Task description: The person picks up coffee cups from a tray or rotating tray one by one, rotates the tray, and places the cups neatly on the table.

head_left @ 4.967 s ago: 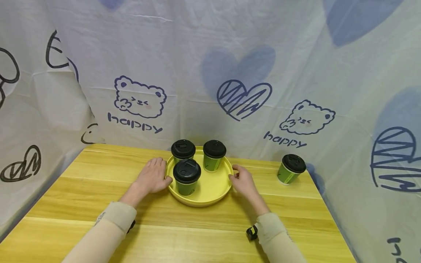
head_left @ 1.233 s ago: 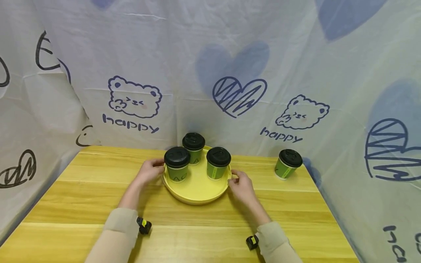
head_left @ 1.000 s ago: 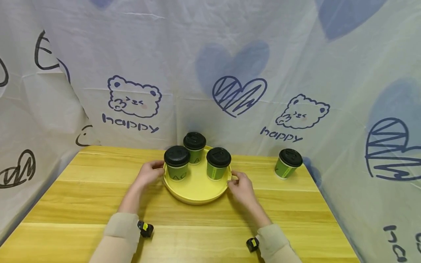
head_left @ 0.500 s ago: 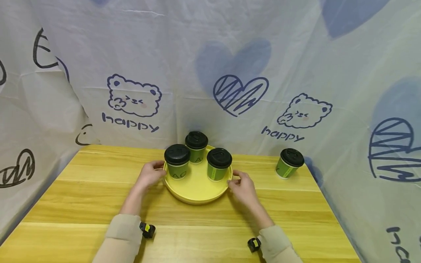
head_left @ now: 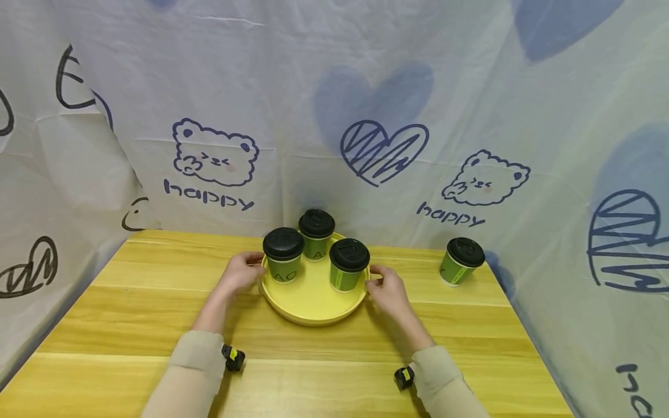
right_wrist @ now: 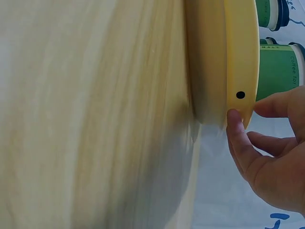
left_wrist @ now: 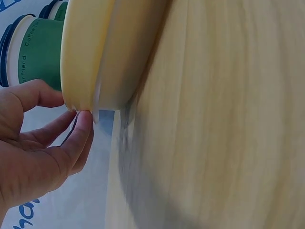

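Note:
A round yellow turntable [head_left: 313, 305] with a raised rim stands on the wooden table. On it are three green paper cups with black lids: a left cup [head_left: 284, 268], a back cup [head_left: 316, 247] and a right cup [head_left: 345, 278]. My left hand [head_left: 241, 274] pinches the rim at the left, thumb on the upper side and fingers against the outer wall in the left wrist view. Opposite, my right hand [head_left: 389, 292] pinches the rim too. A black dot [right_wrist: 240, 95] marks the outer wall beside its fingertips.
A fourth lidded cup [head_left: 461, 261] stands apart, near the back right corner of the table [head_left: 313, 377]. Close behind the turntable hangs a printed cloth [head_left: 298, 186], which also closes off both sides.
The cups have turned clockwise with the turntable: left one backward, back one rightward, right one slightly forward. Both hands stay at the rim, shifting only slightly. The separate cup stays where it was.

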`<state>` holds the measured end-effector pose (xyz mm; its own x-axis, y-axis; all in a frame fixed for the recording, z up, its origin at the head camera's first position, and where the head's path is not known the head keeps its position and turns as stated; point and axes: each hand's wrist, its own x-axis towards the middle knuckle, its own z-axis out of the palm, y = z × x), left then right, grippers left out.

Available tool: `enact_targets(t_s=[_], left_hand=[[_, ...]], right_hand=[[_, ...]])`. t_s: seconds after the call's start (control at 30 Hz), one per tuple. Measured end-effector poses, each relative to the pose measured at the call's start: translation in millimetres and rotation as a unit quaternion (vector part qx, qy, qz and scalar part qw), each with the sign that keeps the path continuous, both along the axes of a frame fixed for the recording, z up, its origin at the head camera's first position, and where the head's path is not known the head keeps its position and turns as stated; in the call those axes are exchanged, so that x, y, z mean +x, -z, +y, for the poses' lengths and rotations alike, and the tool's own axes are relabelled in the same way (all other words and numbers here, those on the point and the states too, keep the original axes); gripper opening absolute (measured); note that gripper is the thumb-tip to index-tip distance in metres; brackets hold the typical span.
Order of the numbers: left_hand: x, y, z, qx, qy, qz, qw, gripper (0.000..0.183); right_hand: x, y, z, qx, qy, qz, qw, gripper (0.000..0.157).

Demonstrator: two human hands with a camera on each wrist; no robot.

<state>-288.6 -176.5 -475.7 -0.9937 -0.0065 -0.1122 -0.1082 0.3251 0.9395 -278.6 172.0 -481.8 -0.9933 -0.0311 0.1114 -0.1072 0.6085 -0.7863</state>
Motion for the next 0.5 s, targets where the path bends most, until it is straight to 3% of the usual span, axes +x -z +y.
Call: enact_targets(t_s=[0.27,0.5], left_hand=[[-2.5,-3.4,-0.3,-0.064,0.023,0.017,0.9976,0.056],[-1.6,-3.2,2.5,-0.152,0.044,0.049,0.9862,0.057]], right_hand=[[1.0,1.1,1.4,0.0,-0.01,-0.016,1.0,0.045],[6.6,-0.2,0.6,0.0,-0.01,-0.015,1.0,0.045]])
